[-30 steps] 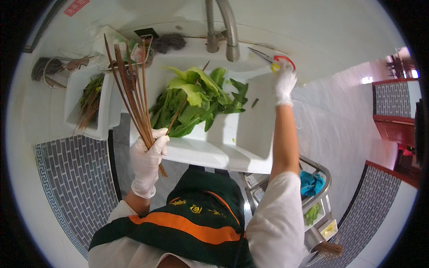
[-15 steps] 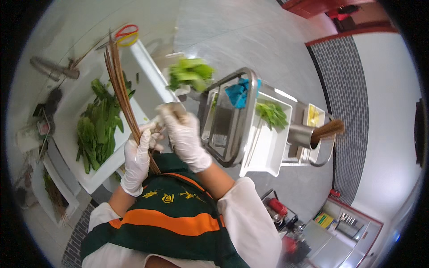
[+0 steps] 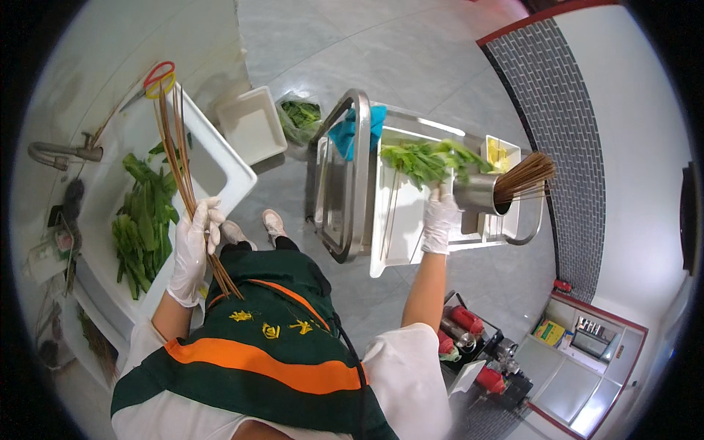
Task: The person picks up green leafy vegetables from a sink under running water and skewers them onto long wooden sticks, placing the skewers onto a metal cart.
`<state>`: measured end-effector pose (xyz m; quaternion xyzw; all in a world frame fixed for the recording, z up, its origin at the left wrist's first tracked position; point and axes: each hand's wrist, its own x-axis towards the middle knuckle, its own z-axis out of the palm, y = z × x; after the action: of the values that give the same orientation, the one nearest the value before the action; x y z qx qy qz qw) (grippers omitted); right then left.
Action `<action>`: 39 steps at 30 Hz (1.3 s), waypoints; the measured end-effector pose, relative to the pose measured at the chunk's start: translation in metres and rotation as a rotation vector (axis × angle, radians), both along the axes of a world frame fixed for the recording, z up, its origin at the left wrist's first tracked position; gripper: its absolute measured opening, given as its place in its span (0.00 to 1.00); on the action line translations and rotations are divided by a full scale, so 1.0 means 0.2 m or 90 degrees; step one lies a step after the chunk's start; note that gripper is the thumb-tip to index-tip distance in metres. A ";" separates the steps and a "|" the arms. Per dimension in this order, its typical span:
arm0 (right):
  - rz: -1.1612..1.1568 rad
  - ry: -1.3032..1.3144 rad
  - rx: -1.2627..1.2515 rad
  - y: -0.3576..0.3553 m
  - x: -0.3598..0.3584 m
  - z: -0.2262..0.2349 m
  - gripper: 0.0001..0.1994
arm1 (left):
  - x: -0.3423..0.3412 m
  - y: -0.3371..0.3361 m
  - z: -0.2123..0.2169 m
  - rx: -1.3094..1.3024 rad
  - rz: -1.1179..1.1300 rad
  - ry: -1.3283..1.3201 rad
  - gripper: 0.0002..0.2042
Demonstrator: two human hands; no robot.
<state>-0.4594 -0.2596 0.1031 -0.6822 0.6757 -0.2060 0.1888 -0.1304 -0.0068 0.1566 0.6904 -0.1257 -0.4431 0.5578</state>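
Observation:
My left hand [image 3: 194,249] wears a thin white glove and is closed round a bundle of long brown skewers [image 3: 183,172], beside the white sink [image 3: 238,176] on the left. Green leaves [image 3: 147,227] lie in that sink. To the right, my gloved right hand [image 3: 440,220] reaches over a white tray [image 3: 403,246] on a cart. Its fingers are closed at the base of a leafy green bunch [image 3: 458,155], blurred by motion; whether a skewer runs through it I cannot tell. More leafy greens [image 3: 411,163] and thin sticks lie in the tray.
A metal cup [image 3: 477,192] of skewers and a small tray of yellow pieces [image 3: 497,155] stand on the cart. A blue cloth [image 3: 356,133] hangs on its rail [image 3: 357,198]. On the floor sit a white bin [image 3: 253,128] and a bag of greens [image 3: 301,114]. Scissors [image 3: 159,77] rest by the sink.
My right hand has moved away from my left, rightward to the tray, and the leafy bunch has gone with it. My left hand has shifted slightly left and down, still holding the skewers.

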 end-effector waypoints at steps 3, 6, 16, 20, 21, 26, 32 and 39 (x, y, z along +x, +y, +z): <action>0.087 0.136 -0.005 -0.05 -0.03 -0.35 0.11 | -0.02 0.03 -0.01 -0.005 0.026 0.043 0.17; 0.113 0.180 0.045 -0.06 0.09 -0.45 0.13 | -0.02 0.08 0.02 -0.005 0.061 0.063 0.18; 0.186 -0.092 -0.053 0.06 0.68 0.09 0.09 | 0.18 0.50 0.08 -0.093 0.308 0.042 0.27; 0.453 -0.251 0.132 0.38 1.47 0.09 0.08 | 0.12 0.67 0.04 -0.078 0.409 0.090 0.26; 0.594 -0.218 0.177 0.48 1.65 0.03 0.09 | 0.10 0.71 0.04 -0.061 0.446 0.099 0.25; 0.806 -0.124 0.531 0.94 2.27 -0.64 0.11 | 0.11 0.87 -0.03 -0.065 0.648 0.077 0.17; 0.555 -0.145 0.446 1.37 2.77 -1.14 0.17 | 0.21 1.09 -0.08 0.011 0.724 0.035 0.15; 0.511 -0.101 0.330 1.46 3.03 -1.18 0.21 | 0.33 1.14 -0.18 0.035 0.685 0.087 0.14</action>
<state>0.1463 0.0315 -0.1323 -0.8016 0.3718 0.0071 0.4682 -0.0638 0.2206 0.1207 0.6414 0.2938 -0.1415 0.6945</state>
